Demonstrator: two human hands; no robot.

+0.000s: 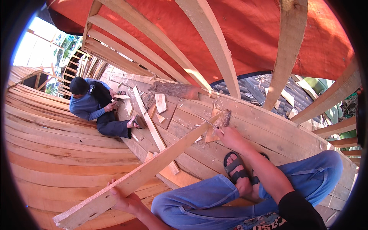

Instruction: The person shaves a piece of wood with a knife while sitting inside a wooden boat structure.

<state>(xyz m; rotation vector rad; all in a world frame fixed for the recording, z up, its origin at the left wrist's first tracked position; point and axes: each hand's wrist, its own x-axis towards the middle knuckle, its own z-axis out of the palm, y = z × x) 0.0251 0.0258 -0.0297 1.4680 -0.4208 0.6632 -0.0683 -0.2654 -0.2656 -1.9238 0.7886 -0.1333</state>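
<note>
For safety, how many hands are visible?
4: your left hand on the long pale wooden board, your right hand on a thin metal tool, and two hands of the blue-sleeved co-worker, upper left.

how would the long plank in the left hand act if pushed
The long plank probably stays stiff, since it shows no sag. It may swing or tip, since the left hand holds it near one end.

left hand [129,203] partly hidden behind board [147,170]; tool [217,127], grip end hidden in right hand [231,138]
</note>
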